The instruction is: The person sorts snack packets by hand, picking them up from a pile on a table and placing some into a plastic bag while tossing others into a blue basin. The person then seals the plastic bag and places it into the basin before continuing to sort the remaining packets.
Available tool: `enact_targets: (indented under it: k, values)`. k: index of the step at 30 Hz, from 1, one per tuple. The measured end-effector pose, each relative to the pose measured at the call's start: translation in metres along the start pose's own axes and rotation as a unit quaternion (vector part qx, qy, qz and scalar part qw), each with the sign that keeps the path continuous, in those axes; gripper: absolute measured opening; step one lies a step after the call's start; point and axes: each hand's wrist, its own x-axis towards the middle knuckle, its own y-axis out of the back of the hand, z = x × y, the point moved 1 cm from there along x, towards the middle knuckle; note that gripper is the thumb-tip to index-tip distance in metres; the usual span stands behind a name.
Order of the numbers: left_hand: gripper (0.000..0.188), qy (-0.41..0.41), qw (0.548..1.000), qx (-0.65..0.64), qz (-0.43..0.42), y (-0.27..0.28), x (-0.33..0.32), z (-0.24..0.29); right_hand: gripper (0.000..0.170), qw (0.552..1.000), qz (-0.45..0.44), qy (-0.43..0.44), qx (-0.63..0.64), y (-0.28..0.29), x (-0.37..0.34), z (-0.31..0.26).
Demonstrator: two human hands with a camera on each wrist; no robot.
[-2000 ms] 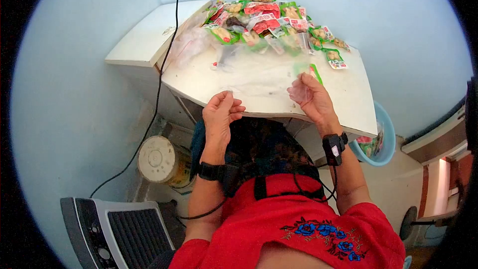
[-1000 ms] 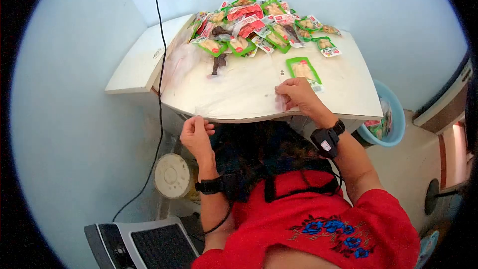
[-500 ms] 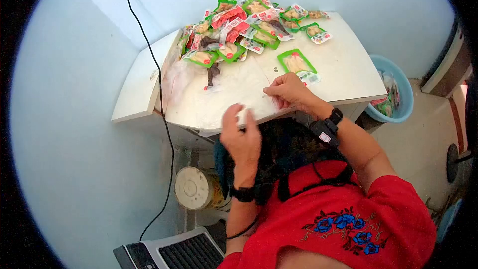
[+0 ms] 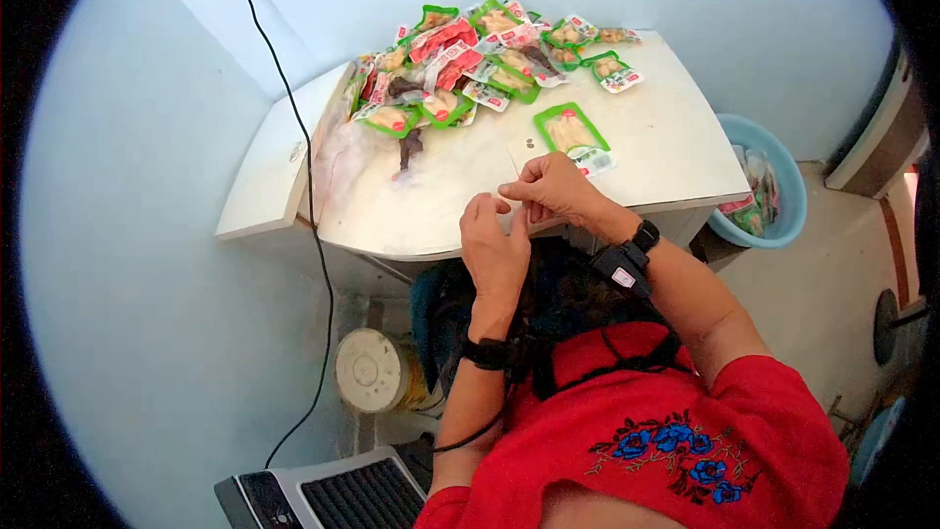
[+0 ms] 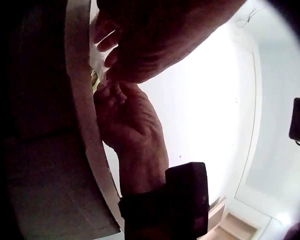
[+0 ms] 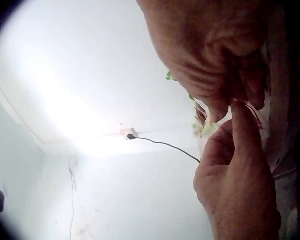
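Over the front edge of the white table, my two hands meet at the fingertips. With thumb and fingers, my right hand pinches the edge of a thin clear plastic bag, which barely shows against the table. My left hand pinches the bag beside the right fingertips; in the right wrist view a thin reddish line runs along its edge there. Just beyond the right hand lies a green-edged food packet with pale contents. Farther left is a packet with a dark piece.
A heap of sealed food packets covers the table's back. Loose clear plastic lies at its left side. A blue basin with packets stands at right; a lidded bucket and a black cable are at left.
The clear bag was stretched wide between both hands and lowered to the table edge. My left hand then let go at the left and came across to the right hand's fingertips.
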Motion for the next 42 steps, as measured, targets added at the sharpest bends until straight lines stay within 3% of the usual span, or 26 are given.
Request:
enact_targets:
  k: [7, 10, 14, 16, 18, 21, 24, 25, 28, 31, 37, 40, 42]
  values:
    - [0.005, 0.028, 0.995, -0.031, 0.094, 0.009, 0.003, 0.001, 0.033, 1.0, -0.009, -0.005, -0.007, 0.002, -0.004, -0.005]
    - [0.005, 0.043, 0.98, -0.037, 0.19, 0.03, 0.013, 0.007, 0.032, 0.999, 0.001, -0.008, -0.05, 0.0, -0.003, -0.006]
    - [0.008, -0.046, 0.967, 0.057, 0.243, 0.047, 0.016, 0.016, 0.033, 0.994, 0.033, 0.02, -0.106, -0.005, -0.01, -0.011]
    - [0.007, -0.058, 0.968, 0.085, 0.228, 0.045, 0.013, 0.013, 0.031, 0.979, 0.082, 0.077, -0.172, -0.007, -0.013, -0.013]
    - [0.007, -0.064, 0.969, 0.099, 0.218, 0.044, 0.011, 0.01, 0.03, 0.934, 0.157, 0.161, -0.277, -0.011, -0.013, -0.014]
    - [0.007, -0.065, 0.97, 0.098, 0.211, 0.041, 0.007, 0.008, 0.03, 0.892, 0.19, 0.291, -0.29, -0.017, -0.02, -0.02]
    - [0.007, -0.071, 0.971, 0.1, 0.206, 0.04, 0.005, 0.006, 0.033, 0.814, 0.11, 0.455, -0.345, -0.021, -0.016, -0.017]
    - [0.007, -0.072, 0.971, 0.103, 0.202, 0.04, 0.004, 0.008, 0.038, 0.823, 0.089, 0.449, -0.337, -0.025, -0.017, -0.017]
    - [0.01, -0.073, 0.975, 0.099, 0.187, 0.038, 0.0, 0.007, 0.046, 0.901, -0.023, 0.299, -0.312, -0.027, -0.011, -0.017]
    - [0.016, -0.057, 0.98, 0.068, 0.178, 0.037, -0.005, 0.005, 0.053, 0.879, 0.005, 0.355, -0.32, -0.032, -0.008, -0.014]
    - [0.025, -0.106, 0.982, 0.032, 0.152, 0.04, -0.005, 0.01, 0.058, 0.871, -0.077, 0.36, -0.325, -0.036, -0.006, -0.023]
    - [0.026, -0.11, 0.984, 0.051, 0.128, 0.035, -0.003, 0.001, 0.051, 0.88, -0.1, 0.364, -0.288, -0.038, 0.0, -0.019]
    - [0.028, -0.109, 0.985, 0.066, 0.116, 0.03, -0.004, -0.005, 0.041, 0.862, -0.092, 0.402, -0.295, -0.038, 0.01, -0.012]
